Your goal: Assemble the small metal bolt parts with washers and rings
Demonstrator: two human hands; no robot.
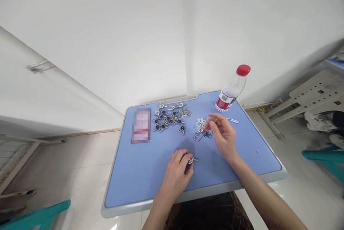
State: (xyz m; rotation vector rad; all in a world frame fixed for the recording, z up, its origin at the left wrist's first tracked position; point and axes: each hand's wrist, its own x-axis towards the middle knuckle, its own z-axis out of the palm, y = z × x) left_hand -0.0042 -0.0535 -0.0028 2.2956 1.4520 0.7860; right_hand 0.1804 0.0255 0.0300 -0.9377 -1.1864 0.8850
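My left hand (pixel 178 169) is closed around a small metal fitting (pixel 191 160) with a short stem pointing right, low over the front middle of the table. In my right hand (pixel 222 133) a thin rod-like tool (pixel 202 136) is pinched, its tip slanting down to the left. Beneath that tip lie tiny shiny balls (pixel 196 136), with black rubber rings (pixel 207 134) and flat metal plates (pixel 199 121) close by. Farther left is a cluster of metal fittings with black round centres (pixel 168 118). My fingers hide part of the held fitting.
A blue table (pixel 134 180) stands against a white wall. On it are a phone-like flat object (pixel 141 126), blurred out, at the left and a red-capped plastic bottle (pixel 229 92) at the back right. Teal stools (pixel 51 212) stand at both sides.
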